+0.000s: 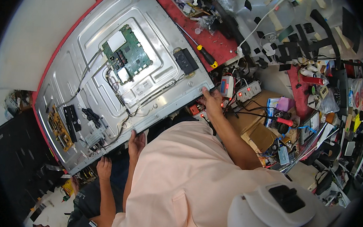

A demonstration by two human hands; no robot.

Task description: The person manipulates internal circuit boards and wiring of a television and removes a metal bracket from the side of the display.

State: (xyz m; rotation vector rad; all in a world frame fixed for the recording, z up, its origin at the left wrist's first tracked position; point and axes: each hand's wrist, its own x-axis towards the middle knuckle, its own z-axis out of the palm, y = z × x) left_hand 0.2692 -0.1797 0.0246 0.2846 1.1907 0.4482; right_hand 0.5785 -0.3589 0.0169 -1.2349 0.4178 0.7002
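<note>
A large flat-screen TV panel (95, 95) lies with its silver metal back up, tilted across the view. My right hand (211, 100) grips its near right corner, thumb on top and the other fingers partly hidden. Along the near edge, my left hand (136, 145) has its fingers curled against the rim. A co-worker's hand (103, 168) touches the same edge farther left. On the metal back are a green circuit board (129, 54), a tan power board (60, 129), a black speaker box (185, 61) and several loose-running cables.
Beyond the panel's right side, a yellow-and-black screwdriver (208, 57) lies on the red work surface (183, 22). Power strips (248, 91) with red lights sit right of my right hand. Tools, wires and parts crowd the right side, around a cardboard box (259, 137).
</note>
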